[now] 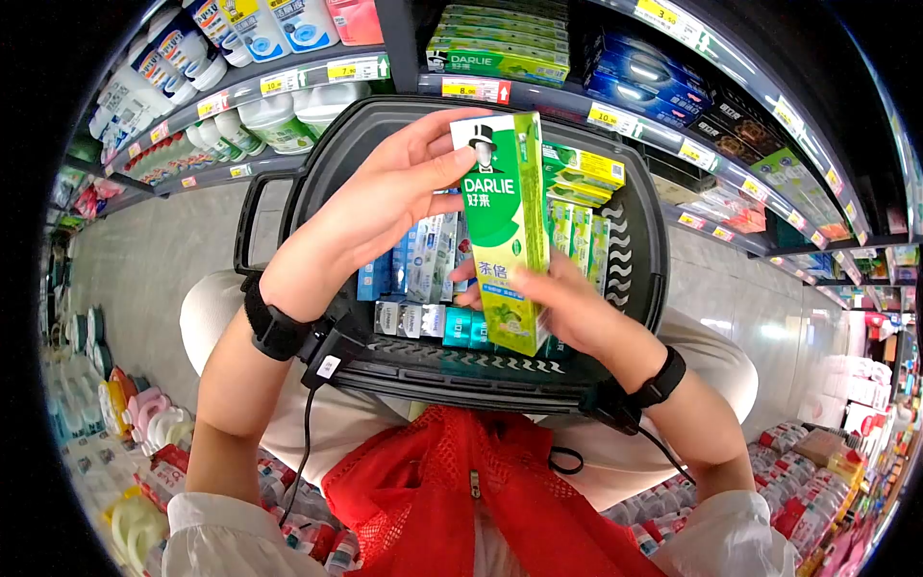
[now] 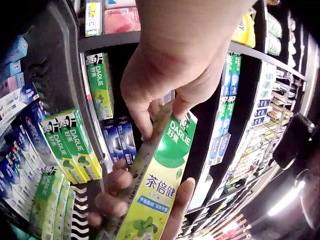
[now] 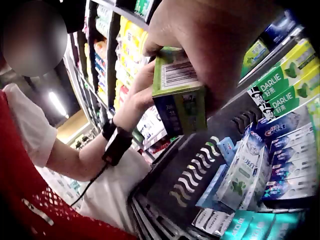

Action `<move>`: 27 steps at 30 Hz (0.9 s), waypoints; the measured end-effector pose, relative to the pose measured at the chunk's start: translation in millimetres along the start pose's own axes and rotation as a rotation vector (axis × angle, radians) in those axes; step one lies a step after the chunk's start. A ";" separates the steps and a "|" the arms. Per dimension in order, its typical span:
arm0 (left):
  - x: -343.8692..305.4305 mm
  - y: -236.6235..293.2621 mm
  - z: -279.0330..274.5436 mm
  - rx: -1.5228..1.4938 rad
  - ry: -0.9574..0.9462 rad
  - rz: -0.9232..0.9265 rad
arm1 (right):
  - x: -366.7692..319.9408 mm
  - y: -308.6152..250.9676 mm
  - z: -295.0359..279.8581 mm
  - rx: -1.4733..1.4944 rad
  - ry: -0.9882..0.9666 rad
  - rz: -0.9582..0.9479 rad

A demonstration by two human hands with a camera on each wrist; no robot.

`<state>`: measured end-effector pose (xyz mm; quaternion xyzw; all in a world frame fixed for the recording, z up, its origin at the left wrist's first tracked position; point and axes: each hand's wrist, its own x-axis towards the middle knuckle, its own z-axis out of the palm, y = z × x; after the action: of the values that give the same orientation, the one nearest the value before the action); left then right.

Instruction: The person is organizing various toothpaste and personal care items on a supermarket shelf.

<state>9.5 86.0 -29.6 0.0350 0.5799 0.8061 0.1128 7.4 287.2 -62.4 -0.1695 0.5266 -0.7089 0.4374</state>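
Observation:
A green and yellow DARLIE box (image 1: pixel 502 231) is held upright above a black basket (image 1: pixel 327 144). The left hand (image 1: pixel 409 188) pinches its upper end, thumb on the front; in the left wrist view the left hand (image 2: pixel 175 65) grips the top of the box (image 2: pixel 160 175). Lower down, the right hand (image 1: pixel 567 303) holds the box with its thumb across the front. In the right wrist view, the right hand (image 3: pixel 205 45) is round the box (image 3: pixel 180 95), whose barcode end faces the camera. Other toothpaste boxes (image 3: pixel 295 160) lie in the basket below.
Shelves hold DARLIE boxes (image 1: pixel 500 48), dark blue boxes (image 1: pixel 644 77) and white bottles (image 1: pixel 279 120) beyond the basket. A basket handle (image 1: pixel 255 226) sticks out at the left. Cables (image 1: pixel 308 442) hang from the wrist cameras. Packaged goods (image 1: pixel 817 490) stand behind at the lower right.

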 end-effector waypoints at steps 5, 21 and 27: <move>3.2 -3.0 0.6 -0.195 0.002 0.045 | 3.4 -13.5 -9.4 -0.258 0.161 0.002; 5.2 6.0 -9.6 0.057 0.137 0.031 | -7.9 -66.0 -60.8 -1.194 0.497 -0.231; 5.8 -2.5 -9.3 0.042 0.020 0.075 | -10.6 -66.4 -67.6 -1.092 0.295 -0.180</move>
<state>2.5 79.4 -35.5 0.0509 0.5961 0.7977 0.0761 -63.3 340.2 -26.8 -0.3143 0.8554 -0.3847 0.1465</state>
